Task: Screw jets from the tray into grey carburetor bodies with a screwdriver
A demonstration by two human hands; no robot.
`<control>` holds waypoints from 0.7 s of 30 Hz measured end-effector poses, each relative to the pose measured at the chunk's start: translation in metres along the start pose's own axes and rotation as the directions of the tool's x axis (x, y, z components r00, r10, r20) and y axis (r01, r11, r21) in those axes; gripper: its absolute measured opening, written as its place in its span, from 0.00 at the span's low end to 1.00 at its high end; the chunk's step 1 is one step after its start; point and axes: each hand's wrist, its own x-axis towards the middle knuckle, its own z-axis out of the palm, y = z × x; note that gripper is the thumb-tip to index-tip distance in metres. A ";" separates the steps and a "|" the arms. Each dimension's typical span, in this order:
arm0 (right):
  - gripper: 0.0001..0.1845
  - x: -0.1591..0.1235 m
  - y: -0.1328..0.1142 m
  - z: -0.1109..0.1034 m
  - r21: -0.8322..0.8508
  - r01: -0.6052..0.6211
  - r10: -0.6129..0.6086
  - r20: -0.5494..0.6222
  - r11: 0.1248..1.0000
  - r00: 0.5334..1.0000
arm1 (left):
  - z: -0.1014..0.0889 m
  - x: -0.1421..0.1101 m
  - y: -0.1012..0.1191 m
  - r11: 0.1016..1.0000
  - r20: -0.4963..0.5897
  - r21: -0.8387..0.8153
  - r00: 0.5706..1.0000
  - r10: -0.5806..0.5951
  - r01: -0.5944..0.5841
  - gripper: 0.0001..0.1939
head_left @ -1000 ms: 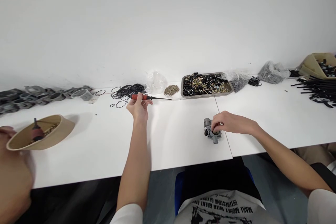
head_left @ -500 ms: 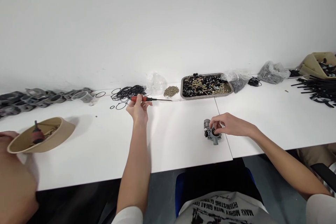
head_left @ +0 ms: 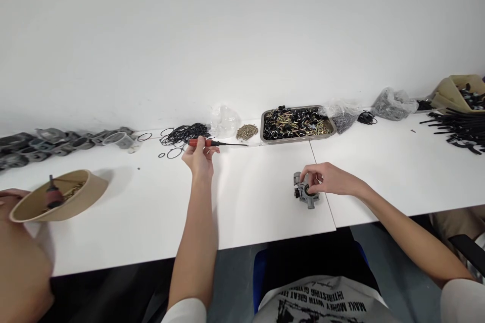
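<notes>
My left hand is closed around the red handle of a screwdriver, its dark shaft pointing right above the table. Lower on the right, a small grey metal carburetor body with a round opening rests on the table. My right hand is over it, thumb and fingers bent together at the opening. Whatever those fingertips pinch is hidden by the hand. Behind my left hand is a heap of black rubber rings.
A metal tray of screws and black parts stands at the back, beside a brass-coloured pile. At left, another person's hand is by a beige bowl holding a second screwdriver. Grey castings line the back left; black tubes lie far right.
The fingers of my right hand have shifted slightly at the carburetor body's opening. My left hand and the screwdriver stay in the same place.
</notes>
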 end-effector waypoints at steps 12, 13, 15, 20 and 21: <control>0.20 0.037 0.031 -0.007 0.139 0.080 -0.042 -0.252 0.987 0.967 | 0.019 -0.018 0.014 0.997 0.134 -0.074 0.991 0.018 -0.008 0.16; 0.19 0.045 0.038 -0.004 0.156 0.102 -0.046 -0.328 0.983 0.944 | 0.025 -0.025 0.015 0.996 0.181 -0.087 0.983 0.012 0.004 0.17; 0.19 0.058 0.049 0.003 0.202 0.144 -0.043 -0.434 0.969 0.900 | 0.037 -0.042 0.014 0.992 0.278 -0.112 0.960 -0.019 0.052 0.18; 0.24 0.071 0.067 0.012 0.307 0.185 -0.060 -0.375 0.934 0.925 | 0.063 -0.084 0.005 0.974 0.423 -0.068 0.890 -0.168 0.216 0.20; 0.24 0.070 0.069 0.012 0.315 0.190 -0.070 -0.354 0.930 0.933 | 0.066 -0.089 0.003 0.971 0.433 -0.053 0.882 -0.188 0.234 0.20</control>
